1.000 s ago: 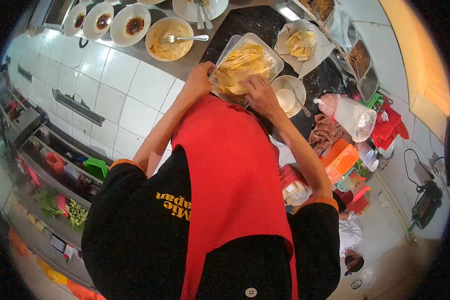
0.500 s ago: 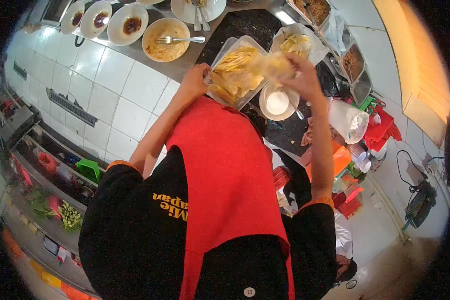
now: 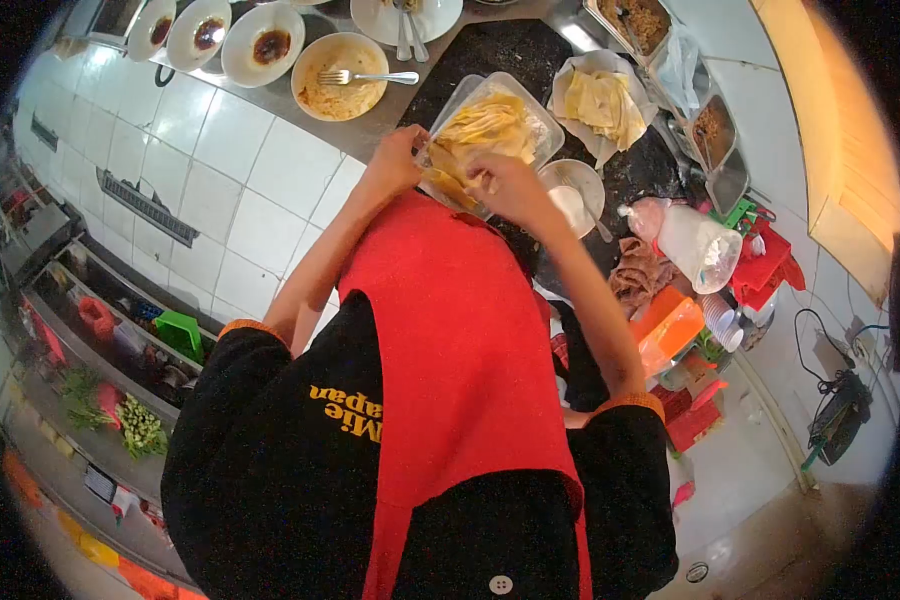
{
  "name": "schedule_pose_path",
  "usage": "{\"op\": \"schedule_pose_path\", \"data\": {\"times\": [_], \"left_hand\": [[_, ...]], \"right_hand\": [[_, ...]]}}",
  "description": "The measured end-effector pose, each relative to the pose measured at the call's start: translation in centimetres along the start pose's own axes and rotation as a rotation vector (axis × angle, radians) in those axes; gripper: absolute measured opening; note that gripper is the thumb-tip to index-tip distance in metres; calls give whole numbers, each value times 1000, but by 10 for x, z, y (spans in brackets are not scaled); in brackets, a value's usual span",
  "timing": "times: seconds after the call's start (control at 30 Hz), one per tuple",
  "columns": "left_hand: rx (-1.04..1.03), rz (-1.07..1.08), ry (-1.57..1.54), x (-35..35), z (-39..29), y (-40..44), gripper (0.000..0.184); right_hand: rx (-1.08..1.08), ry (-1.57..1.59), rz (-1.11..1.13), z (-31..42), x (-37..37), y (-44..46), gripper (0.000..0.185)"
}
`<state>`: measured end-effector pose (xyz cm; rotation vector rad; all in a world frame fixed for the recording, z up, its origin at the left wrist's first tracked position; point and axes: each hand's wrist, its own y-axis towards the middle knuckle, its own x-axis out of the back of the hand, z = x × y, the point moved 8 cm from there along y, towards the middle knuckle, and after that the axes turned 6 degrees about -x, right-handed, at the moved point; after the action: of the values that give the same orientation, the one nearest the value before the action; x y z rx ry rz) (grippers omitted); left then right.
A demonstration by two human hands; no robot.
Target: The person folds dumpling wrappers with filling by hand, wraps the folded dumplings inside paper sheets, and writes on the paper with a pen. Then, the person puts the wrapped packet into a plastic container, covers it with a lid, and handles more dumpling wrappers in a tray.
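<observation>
A clear plastic container (image 3: 548, 135) of thin yellow sheets (image 3: 485, 125), which look like dumpling wrappers, sits in front of my body. My left hand (image 3: 398, 158) is closed on the container's left edge. My right hand (image 3: 510, 188) reaches into the near right part of the container, its fingers pinched on the yellow sheets; the fingertips are partly hidden. To the right, more yellow sheets (image 3: 605, 105) lie on white paper (image 3: 610, 143). Close to my right wrist stands a bowl (image 3: 592, 180) with white contents and a spoon (image 3: 600, 226).
Bowls with dark sauce (image 3: 270, 45) line the far left counter, next to a used bowl holding a fork (image 3: 365, 77). Metal trays of brown food (image 3: 710, 130) stand at the right. A plastic bag (image 3: 700, 245), a brown cloth (image 3: 640, 275) and an orange container (image 3: 665, 325) lie nearer.
My right hand has moved left and down from near the paper, where it carried a blurred bunch of sheets, back into the container. The pile on the paper looks bigger. My left hand stays on the edge.
</observation>
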<state>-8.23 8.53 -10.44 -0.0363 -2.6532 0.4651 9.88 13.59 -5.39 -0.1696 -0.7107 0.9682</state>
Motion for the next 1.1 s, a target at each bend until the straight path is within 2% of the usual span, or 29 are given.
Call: {"op": "schedule_pose_path", "data": {"times": [0.07, 0.13, 0.33, 0.37, 0.43, 0.47, 0.53, 0.57, 0.6, 0.63, 0.7, 0.73, 0.77, 0.8, 0.87, 0.9, 0.97, 1.1], "left_hand": [[-24, -21, -12, -1, 7, -2, 40], [-27, -35, 13, -4, 15, -1, 41], [-40, 4, 48, -8, 13, 4, 44], [-38, -5, 44, -7, 14, 4, 44], [-40, 9, 23, -4, 11, 4, 44], [-33, 24, 0, -3, 12, 1, 43], [-49, -22, 45, 8, -2, -8, 41], [-68, -58, 85, 14, -13, -12, 38], [-74, -52, 83, 18, -24, -14, 38], [-76, -38, -41, 21, -36, -16, 35], [-83, -21, -167, 14, -41, -13, 33], [-108, 62, -428, -1, -41, -6, 33], [-131, 147, -686, -13, -43, -3, 34], [-136, 146, -684, -14, -51, -4, 34], [-74, 303, -1108, -23, -78, -11, 34], [-78, 305, -1106, -26, -78, -9, 34], [-135, 206, -927, -24, -70, -2, 34], [-71, 224, -834, -31, -49, 5, 32]], "right_hand": [[20, -107, -36, -6, -30, 2, 28], [187, -147, -272, 3, -33, 0, 24], [281, -203, -302, 2, -43, 8, 24], [278, -206, -313, 2, -41, 5, 24], [92, -89, -241, -11, -44, 10, 27], [100, -89, -239, -10, -44, 7, 27], [107, 258, -353, -11, -23, -7, 24], [108, 256, -358, -12, -18, -11, 24], [6, 511, -325, -23, -14, -15, 23], [-97, 765, -290, -33, -13, -19, 23], [-74, 871, -343, -28, 5, -27, 24], [-43, 980, -385, -24, 15, -28, 24], [-114, 1047, -406, -25, 18, -30, 28], [-108, 1046, -407, -24, 21, -30, 28], [-149, 1090, -399, -26, 23, -28, 28], [-145, 1089, -402, -24, 24, -29, 28], [-121, 883, -553, -20, 33, -34, 28], [-81, 668, -684, -1, 38, -48, 27]]}}
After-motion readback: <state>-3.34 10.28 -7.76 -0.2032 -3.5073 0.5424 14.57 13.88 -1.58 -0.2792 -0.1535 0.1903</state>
